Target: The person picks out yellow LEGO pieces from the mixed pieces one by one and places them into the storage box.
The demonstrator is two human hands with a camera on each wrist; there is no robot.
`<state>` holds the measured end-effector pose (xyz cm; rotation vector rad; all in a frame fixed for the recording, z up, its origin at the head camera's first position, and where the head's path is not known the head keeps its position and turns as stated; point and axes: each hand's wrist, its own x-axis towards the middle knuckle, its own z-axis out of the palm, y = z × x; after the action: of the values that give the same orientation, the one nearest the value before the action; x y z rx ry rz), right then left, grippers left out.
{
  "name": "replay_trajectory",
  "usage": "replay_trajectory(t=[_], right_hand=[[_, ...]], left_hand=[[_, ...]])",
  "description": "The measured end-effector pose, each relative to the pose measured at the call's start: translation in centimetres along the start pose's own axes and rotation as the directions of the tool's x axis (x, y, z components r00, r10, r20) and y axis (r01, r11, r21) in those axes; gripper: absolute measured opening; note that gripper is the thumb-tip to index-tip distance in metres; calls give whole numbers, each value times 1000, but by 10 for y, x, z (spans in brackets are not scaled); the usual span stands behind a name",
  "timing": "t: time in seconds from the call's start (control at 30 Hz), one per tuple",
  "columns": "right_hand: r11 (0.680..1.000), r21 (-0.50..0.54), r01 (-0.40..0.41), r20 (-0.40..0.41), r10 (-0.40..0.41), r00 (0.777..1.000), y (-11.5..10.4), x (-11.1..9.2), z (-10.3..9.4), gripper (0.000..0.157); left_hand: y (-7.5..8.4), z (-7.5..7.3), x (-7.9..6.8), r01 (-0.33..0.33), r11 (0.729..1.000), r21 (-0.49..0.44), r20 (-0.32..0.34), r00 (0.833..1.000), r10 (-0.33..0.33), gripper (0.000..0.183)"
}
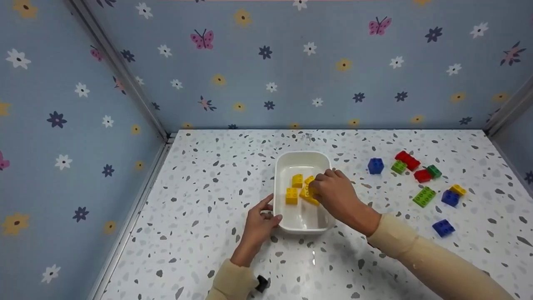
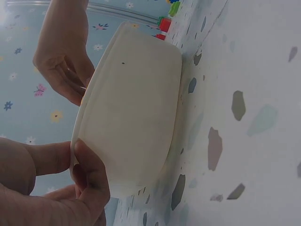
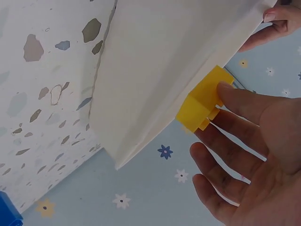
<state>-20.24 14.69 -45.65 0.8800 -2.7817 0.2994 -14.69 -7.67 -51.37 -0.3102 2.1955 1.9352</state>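
Note:
A white plastic tub stands on the speckled table, with several yellow toy building bricks inside. My left hand pinches the rim at the tub's near left side; in the left wrist view, the thumb and a finger lie on either side of that rim. Over the right side of the tub is my right hand. Between its thumb and fingers it holds a yellow building brick, which the right wrist view shows at the tub's edge, studs toward the palm.
Loose bricks lie to the right of the tub: a blue one, red ones, a long light green one, a blue one beside a yellow one, and another blue one nearer. Patterned panels border the table.

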Motion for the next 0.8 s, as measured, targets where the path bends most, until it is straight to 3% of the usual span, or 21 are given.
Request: replay_trajectory(t=[0.47, 0.8], right_hand=[[991, -76, 107, 29, -105, 994, -14, 6, 13, 10], [984, -90, 153, 119, -142, 983, -24, 12, 14, 14]], left_hand=[[1, -2, -2, -21, 1000, -11, 15, 1000, 21, 70], [2, -2, -4, -26, 1000, -6, 17, 1000, 27, 71]])
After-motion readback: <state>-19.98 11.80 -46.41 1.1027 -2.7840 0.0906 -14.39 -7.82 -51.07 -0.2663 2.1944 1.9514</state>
